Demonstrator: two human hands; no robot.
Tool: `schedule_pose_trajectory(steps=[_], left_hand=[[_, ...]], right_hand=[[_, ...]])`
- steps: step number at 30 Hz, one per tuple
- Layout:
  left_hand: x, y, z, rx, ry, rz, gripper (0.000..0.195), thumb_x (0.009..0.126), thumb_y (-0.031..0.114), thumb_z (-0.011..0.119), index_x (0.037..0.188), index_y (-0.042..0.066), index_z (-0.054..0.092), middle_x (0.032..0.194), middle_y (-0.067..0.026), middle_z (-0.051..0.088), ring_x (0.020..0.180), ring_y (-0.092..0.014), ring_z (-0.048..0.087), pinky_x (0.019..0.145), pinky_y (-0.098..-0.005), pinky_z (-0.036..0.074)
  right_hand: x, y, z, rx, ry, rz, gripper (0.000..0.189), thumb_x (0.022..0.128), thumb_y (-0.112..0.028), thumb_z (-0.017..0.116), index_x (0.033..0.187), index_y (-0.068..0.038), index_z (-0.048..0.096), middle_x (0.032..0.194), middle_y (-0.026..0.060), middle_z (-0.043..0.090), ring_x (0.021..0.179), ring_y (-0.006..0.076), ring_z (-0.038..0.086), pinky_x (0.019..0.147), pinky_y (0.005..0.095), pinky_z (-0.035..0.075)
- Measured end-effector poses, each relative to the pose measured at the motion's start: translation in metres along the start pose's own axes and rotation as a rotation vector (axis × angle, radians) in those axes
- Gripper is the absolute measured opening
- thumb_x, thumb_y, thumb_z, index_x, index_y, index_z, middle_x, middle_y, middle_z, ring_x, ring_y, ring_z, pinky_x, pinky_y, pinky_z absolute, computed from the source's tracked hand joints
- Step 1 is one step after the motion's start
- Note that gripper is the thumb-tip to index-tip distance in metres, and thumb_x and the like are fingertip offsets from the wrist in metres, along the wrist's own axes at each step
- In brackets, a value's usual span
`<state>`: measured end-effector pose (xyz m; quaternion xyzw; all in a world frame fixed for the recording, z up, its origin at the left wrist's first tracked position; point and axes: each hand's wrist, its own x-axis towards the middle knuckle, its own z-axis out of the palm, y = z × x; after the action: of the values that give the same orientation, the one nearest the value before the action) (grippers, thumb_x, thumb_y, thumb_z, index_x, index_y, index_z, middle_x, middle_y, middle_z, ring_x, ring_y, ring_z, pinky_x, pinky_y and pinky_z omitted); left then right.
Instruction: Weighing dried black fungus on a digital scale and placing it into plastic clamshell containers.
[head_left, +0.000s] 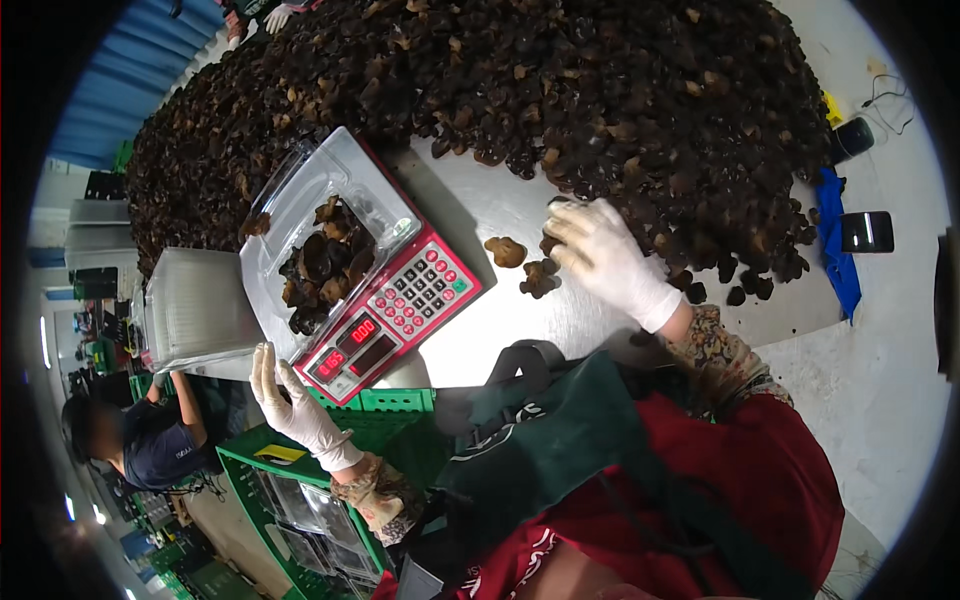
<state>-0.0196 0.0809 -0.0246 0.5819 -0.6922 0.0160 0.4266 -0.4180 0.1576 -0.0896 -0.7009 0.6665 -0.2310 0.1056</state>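
Note:
My right hand (604, 259), in a white glove, rests at the near edge of a large heap of dark wood ear mushrooms (637, 97). Its fingertips touch dark pieces, though whether they grip any is hidden. Two loose mushroom pieces, one light brown (505, 252) and one darker (540, 278), lie beside it on the metal tabletop (480, 330). A red electronic scale (409, 300) with lit digits carries an opened clear plastic container (382, 202) with mushrooms (326, 262) inside. My gloved left hand (304, 416) is empty, fingers apart, by the scale's display corner.
A stack of clear plastic containers (199, 307) stands left of the scale. Below the table edge is a green crate (300, 450) holding clear packs (322, 517). Another person (161, 442) is at the left. A phone (867, 232) and blue cloth (834, 240) lie at the right.

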Motion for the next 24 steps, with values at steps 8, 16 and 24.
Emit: schedule_pose_trajectory(steps=[8,16,24], left_hand=[[0.000,0.002,0.005,-0.036,0.005,-0.031,0.028,0.094,0.005,0.057,0.121,0.002,0.063,0.124,-0.0123,0.060,0.114,-0.024,0.057,0.099,-0.0350,0.043],[-0.005,-0.002,0.012,-0.051,-0.033,-0.042,0.030,0.093,0.004,0.058,0.123,0.002,0.061,0.125,-0.0129,0.059,0.116,-0.025,0.056,0.102,-0.0358,0.041],[0.004,-0.003,0.012,0.009,-0.051,0.015,0.028,0.096,0.008,0.055,0.123,0.000,0.060,0.126,-0.0119,0.059,0.118,-0.023,0.055,0.102,-0.0350,0.041]], right_hand=[[0.009,0.044,-0.018,-0.222,0.441,0.110,0.032,0.086,-0.024,0.064,0.111,-0.006,0.064,0.130,0.0132,0.054,0.127,0.0322,0.044,0.105,0.0500,0.032],[0.017,0.038,-0.001,-0.494,0.224,0.508,0.053,0.096,-0.044,0.045,0.134,-0.007,0.049,0.146,0.0156,0.040,0.137,0.0339,0.032,0.104,0.0597,0.029],[0.002,-0.039,0.034,0.267,-0.019,-0.095,0.036,0.091,-0.027,0.058,0.117,-0.001,0.061,0.137,0.0155,0.047,0.128,0.0324,0.045,0.107,0.0413,0.037]])
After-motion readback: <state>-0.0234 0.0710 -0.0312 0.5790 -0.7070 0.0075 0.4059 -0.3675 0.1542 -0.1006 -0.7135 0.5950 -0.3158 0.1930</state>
